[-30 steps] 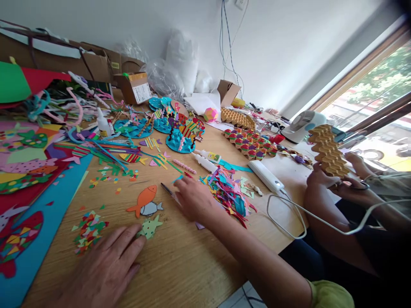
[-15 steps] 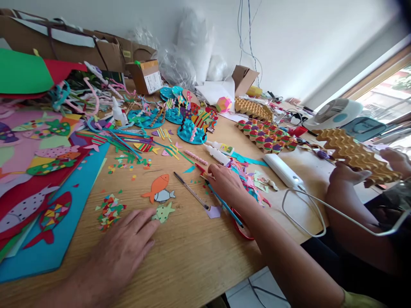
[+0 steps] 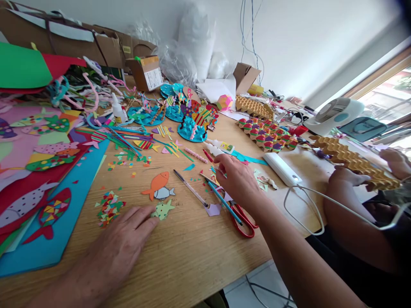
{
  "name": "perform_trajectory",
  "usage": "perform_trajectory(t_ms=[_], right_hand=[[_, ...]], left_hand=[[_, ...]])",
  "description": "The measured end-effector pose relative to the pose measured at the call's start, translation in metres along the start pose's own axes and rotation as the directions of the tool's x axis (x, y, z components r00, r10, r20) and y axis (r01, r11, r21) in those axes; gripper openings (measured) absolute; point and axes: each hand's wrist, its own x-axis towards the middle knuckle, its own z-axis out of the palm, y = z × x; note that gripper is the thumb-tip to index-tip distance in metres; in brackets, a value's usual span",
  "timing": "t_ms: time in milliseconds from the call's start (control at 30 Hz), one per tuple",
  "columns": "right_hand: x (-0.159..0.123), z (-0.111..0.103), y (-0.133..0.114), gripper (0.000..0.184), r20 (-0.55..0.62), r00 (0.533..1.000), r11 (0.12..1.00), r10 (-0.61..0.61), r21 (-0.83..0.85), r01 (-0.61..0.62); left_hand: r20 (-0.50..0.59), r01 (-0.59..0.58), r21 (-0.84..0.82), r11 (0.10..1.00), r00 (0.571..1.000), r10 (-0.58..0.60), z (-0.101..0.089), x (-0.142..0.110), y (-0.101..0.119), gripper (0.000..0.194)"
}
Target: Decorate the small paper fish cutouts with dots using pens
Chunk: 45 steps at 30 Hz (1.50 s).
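Observation:
My left hand [image 3: 118, 248] lies flat and open on the wooden table [image 3: 180, 256], fingertips touching a green spotted paper fish [image 3: 163, 209]. Just beyond it lie an orange paper fish [image 3: 157, 184] and a small grey one [image 3: 164, 193]. My right hand [image 3: 236, 179] reaches into a heap of coloured paper scraps [image 3: 260, 177], fingers curled down; what they hold is hidden. Red-handled scissors [image 3: 242, 218] and a blue pen [image 3: 221, 201] lie under that wrist. A thin grey pen [image 3: 191, 188] lies to its left, and white glue bottles [image 3: 215, 149] just beyond.
Another person at the right holds a corrugated yellow tray piece [image 3: 353, 160] in both hands. A white device [image 3: 282, 168] with a cable, a painted egg tray [image 3: 265, 137] and a small fan [image 3: 334, 113] stand near. Coloured sheets [image 3: 48, 239], confetti [image 3: 109, 207], pipe cleaners and boxes fill the left and back.
My right hand has moved right and away from the grey pen into the scraps, uncovering the red scissors and blue pen. The other person lowered the yellow tray piece flat. My left hand stayed.

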Motion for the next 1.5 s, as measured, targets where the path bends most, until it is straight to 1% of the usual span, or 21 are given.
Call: perform_trajectory(t_ms=[167, 267, 333, 400, 500, 567, 633, 667, 733, 833, 967, 1033, 1067, 1100, 1167, 1200, 1233, 1267, 1333, 1400, 1500], right_hand=[[-0.007, 0.003, -0.002, 0.030, 0.123, 0.992, 0.999, -0.010, 0.050, 0.004], [-0.013, 0.004, -0.002, 0.029, 0.064, 0.998, 0.985, -0.021, 0.174, 0.009], [-0.018, 0.000, -0.004, 0.025, 0.020, 0.999, 0.931, -0.047, 0.363, 0.037], [-0.024, -0.005, -0.008, 0.022, 0.022, 0.997, 0.775, -0.070, 0.630, 0.040], [-0.034, -0.009, -0.019, 0.021, 0.144, 0.985, 0.359, -0.095, 0.928, -0.101], [-0.041, -0.006, -0.027, 0.020, 0.235, 0.960, 0.058, -0.150, 0.972, -0.229], [-0.045, 0.002, -0.034, 0.016, 0.281, 0.936, -0.189, -0.213, 0.928, -0.322], [-0.047, 0.006, -0.037, 0.015, 0.294, 0.926, -0.276, -0.237, 0.893, -0.355], [-0.049, 0.015, -0.041, 0.013, 0.301, 0.911, -0.384, -0.281, 0.835, -0.394], [-0.049, 0.025, -0.047, 0.019, 0.269, 0.902, -0.432, -0.336, 0.807, -0.402], [-0.048, 0.031, -0.052, 0.032, 0.227, 0.925, -0.416, -0.304, 0.842, -0.343], [-0.049, 0.031, -0.051, 0.026, 0.200, 0.955, -0.331, -0.217, 0.906, -0.264], [-0.050, 0.031, -0.048, 0.021, 0.171, 0.973, -0.229, -0.153, 0.952, -0.204], [-0.050, 0.030, -0.044, 0.015, 0.116, 0.989, -0.075, -0.090, 0.990, -0.123], [-0.049, 0.026, -0.032, 0.009, -0.049, 0.998, 0.339, -0.028, 0.939, 0.055], [-0.048, 0.023, -0.025, 0.008, -0.124, 0.990, 0.534, -0.064, 0.834, 0.139], [-0.045, 0.021, -0.017, 0.011, -0.160, 0.980, 0.680, -0.116, 0.707, 0.196], [-0.042, 0.019, -0.009, 0.016, -0.159, 0.972, 0.770, -0.175, 0.593, 0.235], [-0.033, 0.018, 0.006, 0.026, -0.045, 0.960, 0.853, -0.277, 0.448, 0.268], [-0.022, 0.020, 0.018, 0.031, 0.047, 0.937, 0.886, -0.346, 0.344, 0.310], [-0.008, 0.028, 0.031, 0.037, 0.142, 0.921, 0.909, -0.363, 0.269, 0.317]], left_hand=[[-0.020, -0.019, 0.020, 1.000, 1.000, 0.020, -0.001, 0.002, 0.002, 0.041], [-0.023, -0.009, 0.012, 1.000, 1.000, 0.009, -0.002, 0.001, 0.003, 0.042], [-0.011, 0.017, -0.006, 1.000, 1.000, -0.018, -0.001, 0.000, 0.003, 0.042], [0.008, 0.041, -0.021, 0.999, 0.999, -0.041, 0.002, -0.002, 0.001, 0.041], [0.020, 0.045, -0.029, 0.999, 0.999, -0.045, 0.007, -0.006, -0.002, 0.039], [0.023, 0.036, -0.031, 0.999, 0.999, -0.036, 0.010, -0.008, -0.004, 0.040], [0.036, 0.031, -0.024, 0.999, 0.999, -0.030, 0.012, -0.009, -0.004, 0.041], [0.047, 0.039, -0.016, 0.999, 0.998, -0.038, 0.012, -0.009, -0.004, 0.041], [0.076, 0.056, 0.004, 0.998, 0.996, -0.056, 0.012, -0.009, -0.003, 0.042], [0.099, 0.066, 0.010, 0.998, 0.993, -0.067, 0.014, -0.010, 0.000, 0.043], [0.056, 0.100, 0.003, 0.995, 0.993, -0.100, 0.017, -0.011, 0.003, 0.045], [0.044, 0.102, 0.016, 0.995, 0.994, -0.102, 0.016, -0.010, 0.004, 0.046], [0.038, 0.091, 0.025, 0.996, 0.995, -0.092, 0.015, -0.009, 0.004, 0.046], [0.036, 0.073, 0.035, 0.997, 0.997, -0.074, 0.013, -0.008, 0.004, 0.047], [0.017, 0.038, 0.052, 0.998, 0.999, -0.039, 0.010, -0.007, 0.004, 0.048], [0.009, 0.025, 0.060, 0.998, 1.000, -0.025, 0.009, -0.006, 0.003, 0.048], [0.000, 0.015, 0.069, 0.998, 1.000, -0.015, 0.008, -0.006, 0.003, 0.049], [-0.005, 0.009, 0.080, 0.997, 1.000, -0.008, 0.008, -0.006, 0.003, 0.050], [-0.023, -0.001, 0.113, 0.994, 1.000, 0.003, 0.010, -0.007, 0.002, 0.051], [-0.034, -0.017, 0.149, 0.989, 0.999, 0.022, 0.012, -0.007, 0.001, 0.051], [-0.053, -0.045, 0.182, 0.982, 0.997, 0.055, 0.014, -0.007, 0.000, 0.050]])
